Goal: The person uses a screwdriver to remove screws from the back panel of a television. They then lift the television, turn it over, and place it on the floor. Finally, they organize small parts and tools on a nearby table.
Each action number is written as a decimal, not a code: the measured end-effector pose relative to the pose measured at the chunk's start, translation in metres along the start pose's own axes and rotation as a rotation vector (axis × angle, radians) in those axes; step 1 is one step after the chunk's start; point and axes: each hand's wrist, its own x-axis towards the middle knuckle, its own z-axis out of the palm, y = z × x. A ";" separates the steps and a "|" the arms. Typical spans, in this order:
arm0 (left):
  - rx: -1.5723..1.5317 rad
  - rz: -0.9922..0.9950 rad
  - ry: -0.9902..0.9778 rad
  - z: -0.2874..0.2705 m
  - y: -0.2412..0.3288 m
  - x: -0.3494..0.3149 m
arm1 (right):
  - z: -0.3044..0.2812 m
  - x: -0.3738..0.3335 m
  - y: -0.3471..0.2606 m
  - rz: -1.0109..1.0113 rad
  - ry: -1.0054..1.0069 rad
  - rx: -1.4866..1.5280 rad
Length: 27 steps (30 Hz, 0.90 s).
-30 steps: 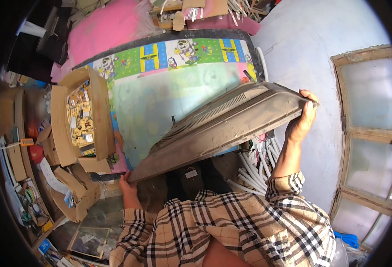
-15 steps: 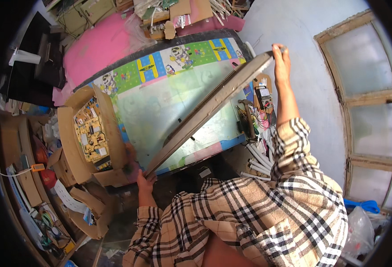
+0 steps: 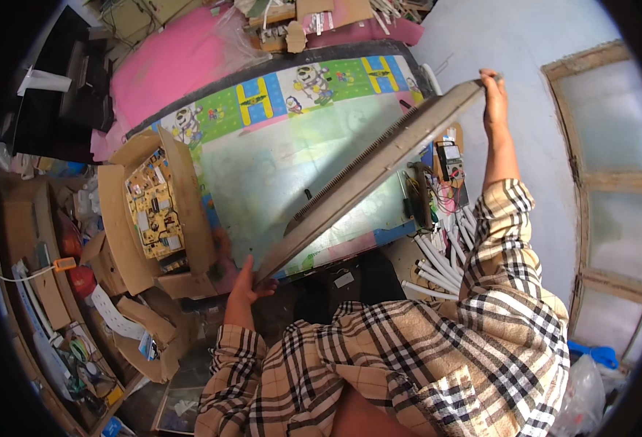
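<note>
Between my two hands is a large, dusty grey-brown flat panel [image 3: 379,164], seen nearly edge-on, with a row of vent slots along its far side. It slants from low on the left to high on the right, above a table [image 3: 263,175] with a patterned, colourful cover. My left hand [image 3: 245,291] supports the lower end, thumb up and fingers partly under it. At the upper end, my right hand [image 3: 494,98] is closed round the corner. A small black piece [image 3: 308,194] lies on the table beyond the panel. The panel's broad face is mostly turned out of sight.
Left of the table stands an open cardboard box [image 3: 120,233] with yellow circuit boards [image 3: 153,207]. A multimeter [image 3: 450,159] and a hammer [image 3: 421,193] are at the right edge, above several white tubes [image 3: 434,269]. A wall and window [image 3: 620,124] border the right side.
The view has shifted, so the scene sits further right. The panel stays in both hands with a similar slant. The fingers of my left hand look more spread at its lower end.
</note>
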 end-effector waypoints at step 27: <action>0.166 -0.213 0.377 0.071 0.058 -0.142 | 0.032 0.086 0.012 0.338 0.015 -0.098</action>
